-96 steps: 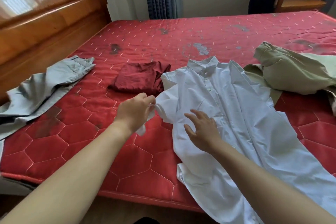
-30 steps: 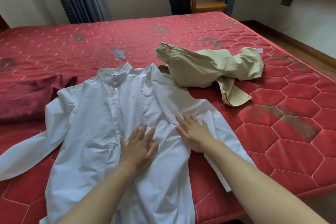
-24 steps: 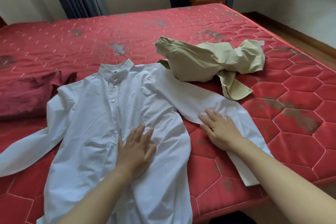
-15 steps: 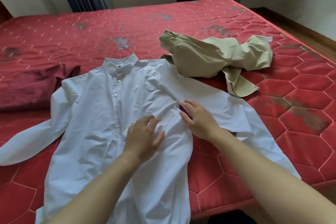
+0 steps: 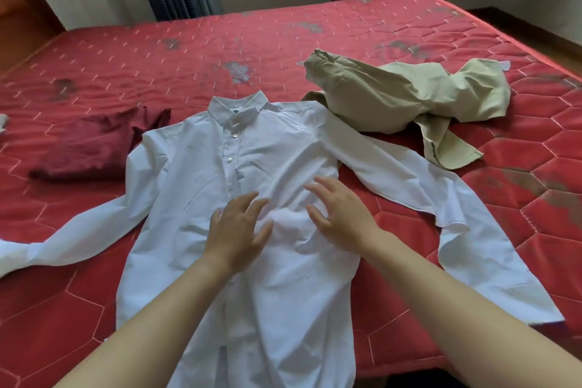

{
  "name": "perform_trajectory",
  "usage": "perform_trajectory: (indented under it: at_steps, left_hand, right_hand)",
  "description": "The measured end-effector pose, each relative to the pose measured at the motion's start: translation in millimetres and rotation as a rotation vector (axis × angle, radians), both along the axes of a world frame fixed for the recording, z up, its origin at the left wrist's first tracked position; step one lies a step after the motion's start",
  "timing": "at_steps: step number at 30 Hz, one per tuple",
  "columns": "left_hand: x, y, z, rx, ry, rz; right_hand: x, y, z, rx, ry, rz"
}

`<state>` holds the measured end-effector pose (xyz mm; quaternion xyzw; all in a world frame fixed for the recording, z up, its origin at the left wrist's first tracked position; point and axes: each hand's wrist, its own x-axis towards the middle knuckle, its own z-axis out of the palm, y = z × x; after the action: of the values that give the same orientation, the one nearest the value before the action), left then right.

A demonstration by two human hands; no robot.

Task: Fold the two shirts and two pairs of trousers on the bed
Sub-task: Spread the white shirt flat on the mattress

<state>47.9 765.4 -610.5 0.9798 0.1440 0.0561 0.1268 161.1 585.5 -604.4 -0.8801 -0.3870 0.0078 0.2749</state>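
Right hand moved beside left hand, seemingly touching white shirt.

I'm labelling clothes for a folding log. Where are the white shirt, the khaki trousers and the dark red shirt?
white shirt [image 5: 189, 173], head view, chest panel beside the buttons.
khaki trousers [image 5: 362, 94], head view, upper part near the waistband.
dark red shirt [image 5: 91, 148], head view, middle of the bundle.

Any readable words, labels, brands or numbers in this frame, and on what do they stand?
No text can be read.
White shirt: dark collar tag, too small to read.
Khaki trousers: pale tag, blurred, unreadable.
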Motion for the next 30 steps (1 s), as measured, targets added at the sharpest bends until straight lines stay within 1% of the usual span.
perform_trajectory:
  at_steps: [2,4,8,11,14,17,20,24,26,28,29,30]
  left_hand:
    - [5.1,15.3,2.7,-0.007,0.041,0.047]
    - [13.1,28.9,4.6,-0.015,0.065,0.056]
    - [28.5,51.1,1.8,-0.007,0.034,0.095]
    - [37.8,65.8,-9.1,0.005,0.15,0.14]
    - [47.2,75.0,-27.1,-0.011,0.256,0.147]
    - [64.6,84.4,-39.5,0.014,0.212,0.166]
    - [88.5,95.8,-43.8,0.012,0.167,0.183]
    - [105.8,100.8,-43.1,0.01,0.138,0.214]
    - [105.7,97.2,-35.7,0.022,0.146,0.21]
    - [95.1,91.0,-24.7,0.001,0.085,0.209]
    - [85.2,87.6,-18.4,-0.023,0.017,0.216]
    - [71.7,83.6,-12.2,-0.043,-0.051,0.223]
  right_hand:
    - [-3.7,28.5,0.5,-0.083,-0.023,-0.013]
    - [-1.0,52.0,-1.4,-0.139,0.005,-0.017]
    - [17.8,84.2,-13.4,-0.197,0.041,-0.007]
    - [38.4,91.3,-27.7,-0.305,0.042,-0.022]
    - [56.6,91.3,-41.8,-0.38,-0.011,-0.012]
    - [79.2,100.9,-45.6,-0.371,-0.078,0.005]
    - [105.1,112.9,-47.6,-0.369,-0.052,0.021]
    - [123.9,125.3,-41.1,-0.433,-0.061,0.003]
    - [116.9,124.8,-27.3,-0.394,-0.123,0.026]
    - [96.3,116.1,-12.7,-0.224,-0.198,0.064]
    - [82.2,109.0,-8.2,-0.126,-0.183,0.064]
    - [64.1,100.4,-5.4,-0.053,-0.129,0.049]
